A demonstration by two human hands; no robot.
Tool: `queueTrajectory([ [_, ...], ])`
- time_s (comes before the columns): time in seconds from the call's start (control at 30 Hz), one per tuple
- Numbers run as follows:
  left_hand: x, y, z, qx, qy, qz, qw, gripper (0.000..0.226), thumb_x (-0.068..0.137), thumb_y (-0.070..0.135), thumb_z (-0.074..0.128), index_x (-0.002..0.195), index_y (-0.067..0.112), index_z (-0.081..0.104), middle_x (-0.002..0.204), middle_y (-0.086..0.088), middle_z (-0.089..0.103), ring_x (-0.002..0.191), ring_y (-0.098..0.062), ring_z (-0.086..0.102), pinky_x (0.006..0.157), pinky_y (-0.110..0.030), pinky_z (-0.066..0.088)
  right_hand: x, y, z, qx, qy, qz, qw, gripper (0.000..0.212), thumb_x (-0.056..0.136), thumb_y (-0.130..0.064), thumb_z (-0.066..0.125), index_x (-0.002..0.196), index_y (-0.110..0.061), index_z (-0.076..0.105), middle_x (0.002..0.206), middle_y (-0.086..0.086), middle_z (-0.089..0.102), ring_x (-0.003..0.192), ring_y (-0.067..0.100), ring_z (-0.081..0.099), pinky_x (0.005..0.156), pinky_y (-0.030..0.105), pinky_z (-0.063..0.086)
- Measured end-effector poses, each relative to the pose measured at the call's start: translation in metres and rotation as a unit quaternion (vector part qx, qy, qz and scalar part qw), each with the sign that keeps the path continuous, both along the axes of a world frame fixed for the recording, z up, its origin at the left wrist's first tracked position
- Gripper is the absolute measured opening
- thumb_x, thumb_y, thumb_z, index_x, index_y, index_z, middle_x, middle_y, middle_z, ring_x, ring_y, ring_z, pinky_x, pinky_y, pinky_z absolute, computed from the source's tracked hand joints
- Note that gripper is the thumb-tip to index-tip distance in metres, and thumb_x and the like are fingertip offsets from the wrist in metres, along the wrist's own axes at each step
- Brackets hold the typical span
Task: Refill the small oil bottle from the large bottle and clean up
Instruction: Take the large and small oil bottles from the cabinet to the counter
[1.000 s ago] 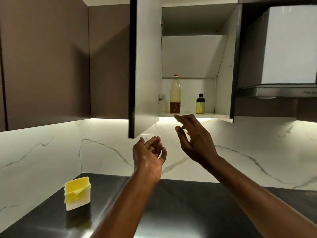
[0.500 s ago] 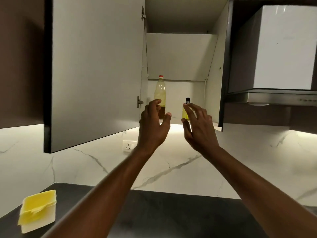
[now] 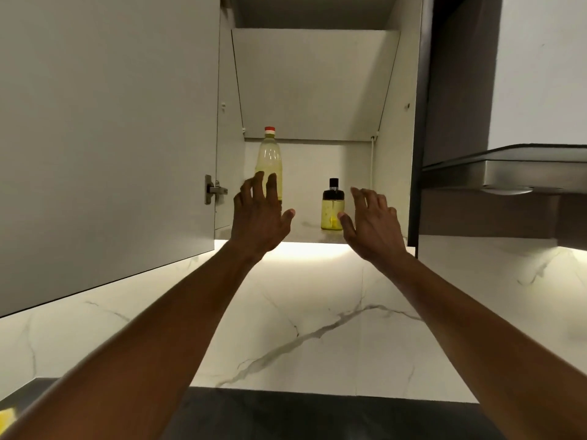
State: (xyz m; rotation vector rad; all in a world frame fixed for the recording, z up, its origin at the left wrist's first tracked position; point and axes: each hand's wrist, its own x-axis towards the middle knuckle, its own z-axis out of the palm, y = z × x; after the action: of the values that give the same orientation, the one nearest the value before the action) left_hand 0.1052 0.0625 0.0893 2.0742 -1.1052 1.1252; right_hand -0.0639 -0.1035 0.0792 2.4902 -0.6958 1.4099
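Observation:
Inside the open wall cupboard a tall clear large bottle [image 3: 269,157] with a red cap stands on the bottom shelf [image 3: 305,225]. To its right stands the small oil bottle [image 3: 332,208], yellowish with a black top. My left hand [image 3: 259,215] is raised in front of the large bottle's lower half, fingers spread, holding nothing. My right hand [image 3: 371,223] is just right of the small bottle, fingers spread, thumb close to its base; contact cannot be told.
The cupboard door [image 3: 108,138] hangs open on the left with its hinge [image 3: 212,191] near my left hand. A range hood [image 3: 508,173] juts out on the right. Below lie the marble backsplash [image 3: 305,315] and dark counter [image 3: 317,414], a yellow thing [image 3: 6,419] at its left edge.
Both hands have risen and moved apart into the cupboard opening, the left toward the large bottle, the right beside the small one. The view has come closer and tilted upward.

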Motion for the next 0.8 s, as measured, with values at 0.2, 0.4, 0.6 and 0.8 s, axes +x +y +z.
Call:
queueTrajectory([
  [0.2,0.065,-0.053,0.017,-0.052,0.082,-0.023,0.995,0.107,0.092,0.067,0.062,0.165,0.007,0.011,0.167,-0.025,0.018,0.153,-0.045,0.02,0.121,-0.059,0.027,0.054,-0.051,0.026,0.153,-0.011,-0.007,0.988,0.075,0.101,-0.057,0.052,0.153,-0.006,0.036,0.149,0.02,0.046,0.134,0.039,0.05,0.097,0.048,0.047],
  [0.4,0.104,-0.09,0.032,-0.125,0.281,-0.096,0.947,0.139,0.076,0.08,0.072,0.165,0.01,-0.008,0.167,-0.022,0.015,0.152,-0.045,0.022,0.121,-0.058,0.028,0.092,-0.085,0.046,0.325,-0.026,0.026,0.945,0.095,0.077,-0.074,0.074,0.138,-0.006,0.048,0.13,0.012,0.061,0.118,0.031,0.061,0.085,0.037,0.047],
  [0.6,0.133,-0.106,0.035,-0.181,0.394,-0.2,0.879,0.11,0.073,0.053,0.09,0.152,0.013,0.024,0.137,-0.011,0.057,0.118,-0.031,0.063,0.094,-0.042,0.055,0.12,-0.102,0.043,0.386,-0.062,0.051,0.919,0.074,0.062,-0.06,0.089,0.111,-0.014,0.059,0.107,0.005,0.069,0.097,0.026,0.068,0.086,0.04,0.055],
  [0.8,0.132,-0.099,0.033,-0.174,0.359,-0.149,0.905,0.091,0.069,0.047,0.091,0.136,0.016,0.038,0.121,-0.003,0.061,0.102,-0.026,0.065,0.079,-0.036,0.051,0.123,-0.097,0.043,0.367,-0.075,0.015,0.927,0.061,0.062,-0.052,0.09,0.102,-0.018,0.059,0.105,0.005,0.069,0.097,0.028,0.068,0.086,0.039,0.056],
])
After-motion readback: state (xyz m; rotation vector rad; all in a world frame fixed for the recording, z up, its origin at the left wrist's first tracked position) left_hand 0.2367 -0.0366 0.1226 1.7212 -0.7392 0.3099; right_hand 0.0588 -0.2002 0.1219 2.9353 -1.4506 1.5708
